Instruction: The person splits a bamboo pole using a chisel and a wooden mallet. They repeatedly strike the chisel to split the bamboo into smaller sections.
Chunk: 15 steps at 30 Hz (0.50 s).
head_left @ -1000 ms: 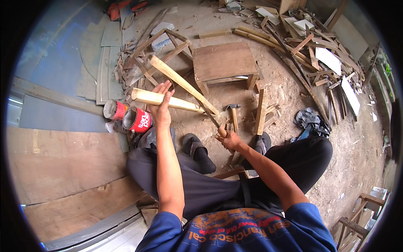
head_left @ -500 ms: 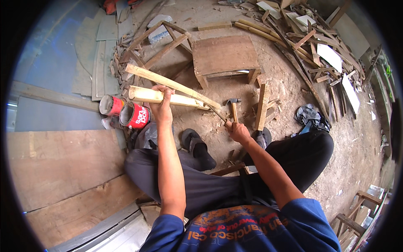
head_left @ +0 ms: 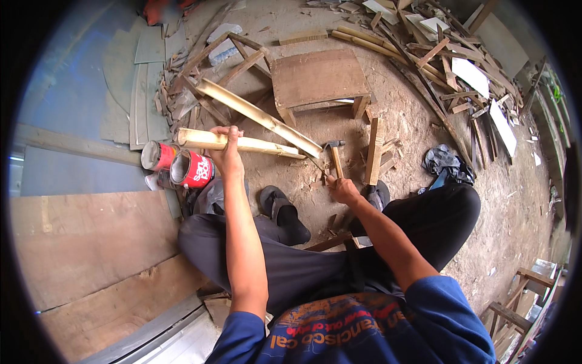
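Observation:
My left hand is closed around a pale bamboo length, which points rightward over the floor. Just beyond it, a second split bamboo strip slants away, its hollow inner face showing; its near end lies by the end of the held piece. My right hand is closed on the handle of a thin-bladed knife, whose narrow blade reaches toward the bamboo ends. A hammer with a wooden handle appears right behind that hand; whether the hand touches it is unclear.
A low wooden stool stands ahead, with an upright wood block nearer me. Red paint cans sit at left, beside wooden boards. Scrap wood piles up far right, and a dark crumpled cloth lies by my right knee.
The far bamboo strip has swung away from the held piece, widening the gap between them and turning its hollow side into view. Both hands keep their grips, and the view has shifted slightly.

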Available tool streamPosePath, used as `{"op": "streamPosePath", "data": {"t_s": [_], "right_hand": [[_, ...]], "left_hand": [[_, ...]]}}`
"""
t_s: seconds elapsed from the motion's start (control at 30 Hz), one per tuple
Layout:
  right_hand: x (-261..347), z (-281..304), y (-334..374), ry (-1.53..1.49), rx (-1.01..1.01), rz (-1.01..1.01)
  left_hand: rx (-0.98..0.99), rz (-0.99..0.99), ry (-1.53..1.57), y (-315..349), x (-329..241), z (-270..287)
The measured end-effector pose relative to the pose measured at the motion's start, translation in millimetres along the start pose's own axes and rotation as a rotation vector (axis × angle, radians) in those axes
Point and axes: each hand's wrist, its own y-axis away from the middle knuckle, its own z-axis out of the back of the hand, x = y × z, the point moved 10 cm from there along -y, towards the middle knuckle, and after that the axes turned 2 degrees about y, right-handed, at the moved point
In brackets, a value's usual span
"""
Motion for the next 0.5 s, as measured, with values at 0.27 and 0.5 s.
{"op": "streamPosePath", "data": {"t_s": [0.27, 0.5], "right_hand": [[10.6, -0.7, 16.2, 0.035, -0.310, 0.177], [18.2, 11.5, 27.4, 0.073, -0.253, 0.095]], "left_hand": [[-0.058, 0.012, 0.043, -3.8, 7.2, 9.8], [-0.001, 0.016, 0.081, -5.6, 7.4, 9.6]]}}
